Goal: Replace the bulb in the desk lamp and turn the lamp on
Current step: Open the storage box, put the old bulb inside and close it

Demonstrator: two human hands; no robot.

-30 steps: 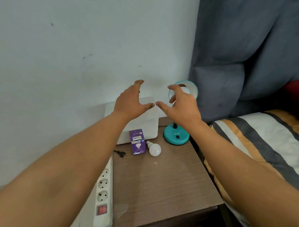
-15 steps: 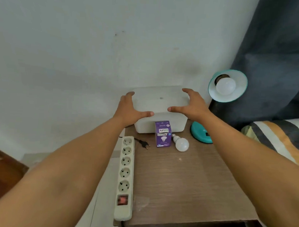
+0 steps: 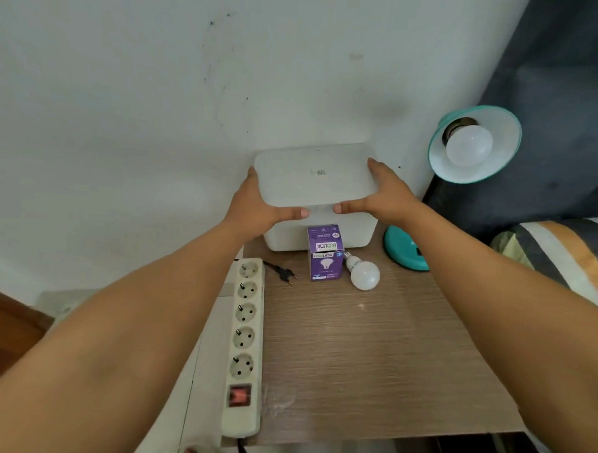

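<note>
The teal desk lamp's shade tilts toward me at the right, a white bulb screwed into it; its teal base stands on the wooden bedside table. A loose white bulb lies beside a purple bulb carton. Behind them a white box stands against the wall. My left hand grips the left edge of its lid and my right hand grips the right edge. The lid looks slightly raised off the box.
A white power strip with a red switch lies along the table's left edge, with a loose black plug next to it. A striped bed and dark padded headboard are at the right. The wall is close behind.
Both hands dropped from mid-air in front of the lamp onto the white box and closed on the lid's sides. The lid now appears a little lifted. My view swung left and down.
</note>
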